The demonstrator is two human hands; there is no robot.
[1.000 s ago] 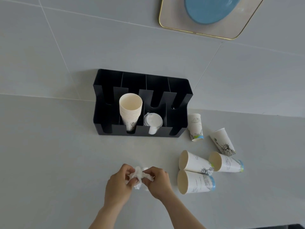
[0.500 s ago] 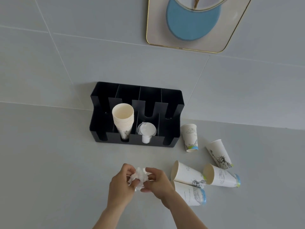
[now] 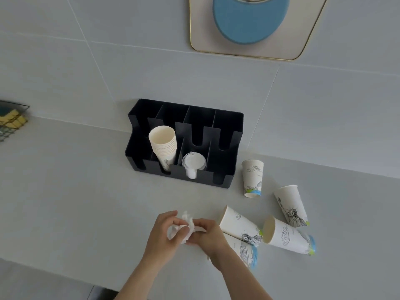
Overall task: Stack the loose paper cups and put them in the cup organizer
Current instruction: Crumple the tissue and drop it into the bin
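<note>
A person's two bare hands are meeting low in the middle of a pale grey countertop (image 3: 65, 202). The left hand (image 3: 161, 233) and the right hand (image 3: 208, 234) are both pinching a crumpled white tissue (image 3: 184, 228) between their fingers, so each hand is closing on the same wad.

Beyond the hands, a black plastic cup organizer (image 3: 225, 167) with several slotted compartments is standing against the grey tiled wall (image 3: 108, 61). A stack of cream paper cups (image 3: 163, 144) is leaning in its second slot from the left, and white plastic lids (image 3: 193, 164) are sitting in the next slot.

To the right of the organizer, five loose white paper cups with line drawings are lying on their sides: one (image 3: 253, 178) near the organizer's corner, one (image 3: 291, 205) further right, two (image 3: 240, 226) (image 3: 287, 236) side by side nearer the person, and one (image 3: 246, 252) partly hidden behind the right wrist.

A wire basket (image 3: 10, 120) is showing at the left edge, and a gold-rimmed wall panel with a blue disc (image 3: 251, 20) is hanging above.
</note>
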